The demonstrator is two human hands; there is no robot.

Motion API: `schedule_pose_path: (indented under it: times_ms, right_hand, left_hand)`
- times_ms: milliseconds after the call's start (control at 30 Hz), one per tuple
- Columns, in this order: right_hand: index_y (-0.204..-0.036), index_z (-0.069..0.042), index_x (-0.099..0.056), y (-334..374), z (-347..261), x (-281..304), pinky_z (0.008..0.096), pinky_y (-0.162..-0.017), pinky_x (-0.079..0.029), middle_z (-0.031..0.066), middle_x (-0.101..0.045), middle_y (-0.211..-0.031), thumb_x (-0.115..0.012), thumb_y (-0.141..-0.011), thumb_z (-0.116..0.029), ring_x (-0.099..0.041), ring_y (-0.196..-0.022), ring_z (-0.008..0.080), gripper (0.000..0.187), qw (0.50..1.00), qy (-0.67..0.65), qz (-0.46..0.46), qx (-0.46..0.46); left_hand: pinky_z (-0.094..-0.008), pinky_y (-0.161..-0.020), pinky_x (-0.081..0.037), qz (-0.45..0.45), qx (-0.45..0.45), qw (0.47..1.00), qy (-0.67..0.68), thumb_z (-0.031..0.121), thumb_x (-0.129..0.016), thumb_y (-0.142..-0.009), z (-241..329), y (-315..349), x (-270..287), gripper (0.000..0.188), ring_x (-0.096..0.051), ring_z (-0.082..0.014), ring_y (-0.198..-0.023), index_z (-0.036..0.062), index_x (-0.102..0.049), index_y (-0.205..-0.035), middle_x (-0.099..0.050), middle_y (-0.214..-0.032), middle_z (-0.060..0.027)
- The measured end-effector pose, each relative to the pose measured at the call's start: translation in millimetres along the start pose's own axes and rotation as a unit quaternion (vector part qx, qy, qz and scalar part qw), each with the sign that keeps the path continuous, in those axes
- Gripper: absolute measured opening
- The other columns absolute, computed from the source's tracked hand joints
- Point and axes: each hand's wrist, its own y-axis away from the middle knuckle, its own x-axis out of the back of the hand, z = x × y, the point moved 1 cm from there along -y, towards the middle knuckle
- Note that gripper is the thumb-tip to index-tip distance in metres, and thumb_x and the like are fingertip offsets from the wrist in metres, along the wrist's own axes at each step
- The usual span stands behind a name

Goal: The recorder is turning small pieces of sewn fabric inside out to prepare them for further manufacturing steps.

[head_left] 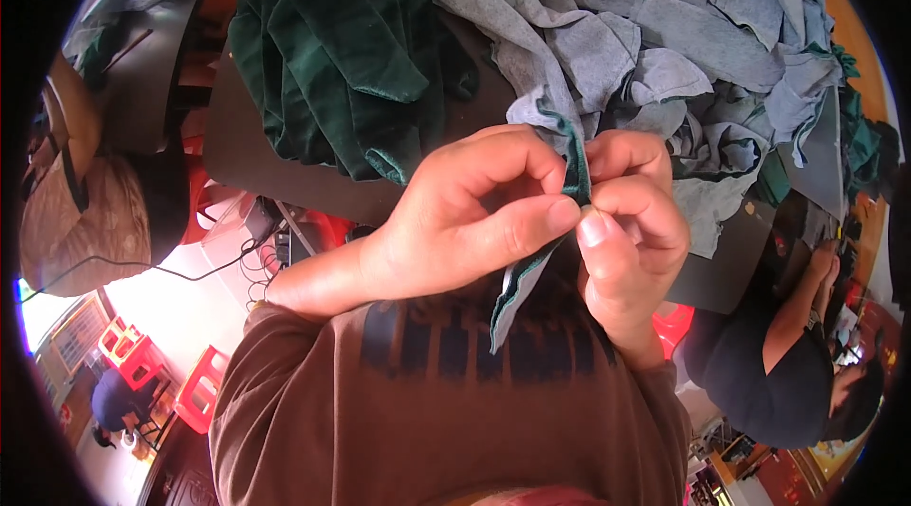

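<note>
A narrow fabric piece (575, 162), dark green velvet on one face and grey on the other, is pinched between my two hands in front of my chest. My left hand (465, 207) grips its edge between thumb and forefinger. Right beside it, my right hand (634, 231) pinches the same edge, thumb and fingertips pressed together. Below the hands a loose end of the piece hangs down; its upper part runs toward the grey fabric behind. Whether anything small sits between the right fingertips is hidden.
Folded dark green velvet pieces (332, 50) lie on the dark table (251, 140) at the far left. A heap of grey-backed pieces (702, 41) covers the far right. Other people sit at the left and right (759, 364). Red stools (199, 387) and a black cable (142, 266) are at the left.
</note>
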Motion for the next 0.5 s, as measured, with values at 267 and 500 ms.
schedule_pose_path:
  times_ms: [267, 500]
  right_hand:
    - [-0.075, -0.002, -0.057, 0.6, -7.5, 2.2, 0.0268, -0.071, -0.038, 0.0097, -0.051, -0.088, -0.062, -0.068, 0.0, -0.047, -0.078, 0.0168, 0.009, 0.999, 0.04, -0.005, -0.01]
    - [-0.075, -0.002, -0.056, 2.4, 2.0, 4.1, 0.0275, -0.072, -0.038, 0.0103, -0.051, -0.088, -0.06, -0.068, 0.001, -0.047, -0.079, 0.017, 0.008, 0.999, 0.009, 0.024, 0.029]
  left_hand:
    - [-0.0242, -0.055, -0.037, 0.017, 0.019, 1.0, -0.006, 0.003, -0.061, -0.08, 3.1, -3.6, -0.8, 0.005, -0.046, -0.0095, -0.064, 0.0022, -0.056, -0.079, -0.052, -0.072, -0.0007]
    - [-0.0263, -0.058, -0.04, 0.035, -0.021, 0.998, -0.042, 0.002, -0.061, -0.078, 4.2, -3.7, -6.2, 0.008, -0.049, -0.0151, -0.065, 0.0016, -0.055, -0.083, -0.053, -0.075, -0.004]
